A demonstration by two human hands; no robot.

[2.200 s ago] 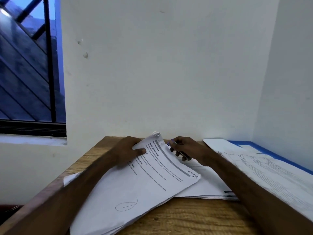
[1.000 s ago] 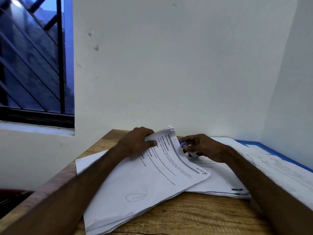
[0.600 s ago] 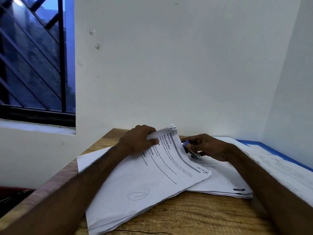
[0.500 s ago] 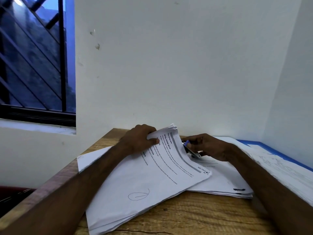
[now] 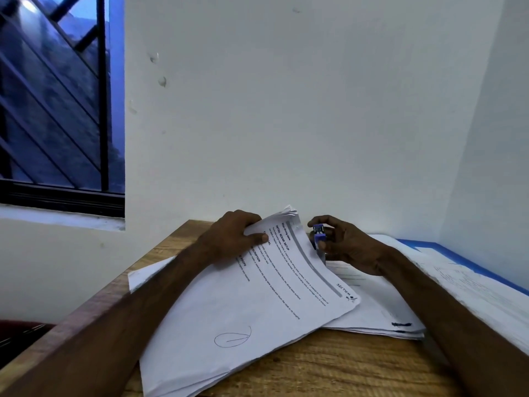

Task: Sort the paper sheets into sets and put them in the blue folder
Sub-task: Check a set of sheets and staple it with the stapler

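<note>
Set: printed sheets (image 5: pixel 257 305) lie askew across the table's middle, far corner lifted and fanned.
Left hand (image 5: pixel 232 239): grips that raised corner, thumb on top.
Right hand (image 5: pixel 349 247): pinches a small blue tool (image 5: pixel 318 234) just beside the corner; contact unclear.
Stack (image 5: pixel 380 310): flat, partly under the set's right side.
Folder (image 5: pixel 486 273): along the table's right edge, sheets on it.
Table (image 5: pixel 329 368): wooden, against the wall.
</note>
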